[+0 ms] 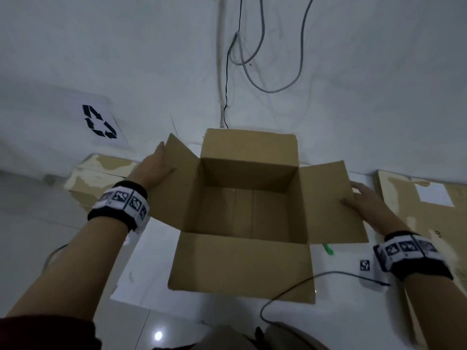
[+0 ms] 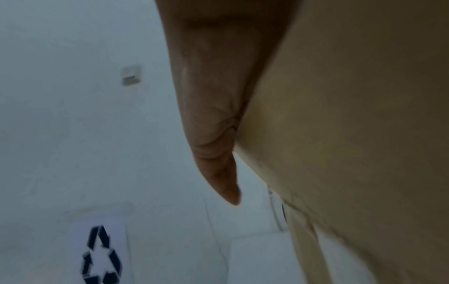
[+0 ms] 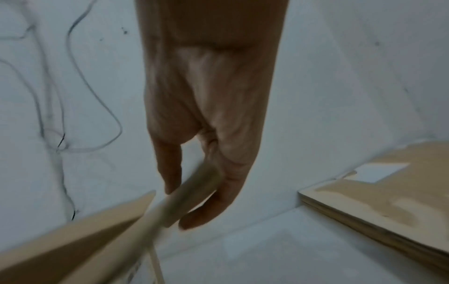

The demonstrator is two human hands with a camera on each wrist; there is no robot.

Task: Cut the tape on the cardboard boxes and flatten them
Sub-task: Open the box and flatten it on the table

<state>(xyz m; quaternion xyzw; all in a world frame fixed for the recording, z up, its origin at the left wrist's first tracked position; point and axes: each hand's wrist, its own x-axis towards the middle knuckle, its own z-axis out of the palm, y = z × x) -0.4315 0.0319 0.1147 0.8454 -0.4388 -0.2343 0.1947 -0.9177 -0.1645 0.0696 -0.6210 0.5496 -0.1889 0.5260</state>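
A: Where does the cardboard box (image 1: pixel 242 213) sit?

B: It stands upright on the white tabletop (image 1: pixel 141 261), in the middle of the head view, with its top open and all four flaps folded outward. The inside looks bare, with a seam line running across the bottom.

A: What are the person's hands doing?

B: The left hand (image 1: pixel 158 168) lies flat against the left flap (image 1: pixel 174 183), fingers straight and together, pointing toward the far wall. In the left wrist view the palm presses the cardboard and one straight finger (image 2: pixel 223 184) extends past the flap's edge.

A: And the other one?

B: The right hand (image 1: pixel 366 205) is at the outer edge of the right flap (image 1: pixel 331 203). In the right wrist view the thumb (image 3: pixel 170 169) sits on one face of the flap's edge and the fingers (image 3: pixel 218 201) on the other, so that hand pinches the flap.

A: Anything else on the tabletop?

B: A green tool (image 1: pixel 328 248) peeks out from under the right flap, near the box's near right corner; its type cannot be told. A dark cable (image 1: pixel 303 281) curves across the near side. Flattened cardboard (image 1: pixel 429 210) with a white label lies to the right, and more cardboard (image 1: pixel 101 178) lies to the far left. A sheet with a recycling symbol (image 1: pixel 99 121) hangs on the wall at the left, and grey cables (image 1: pixel 262 59) hang on the wall behind the box.
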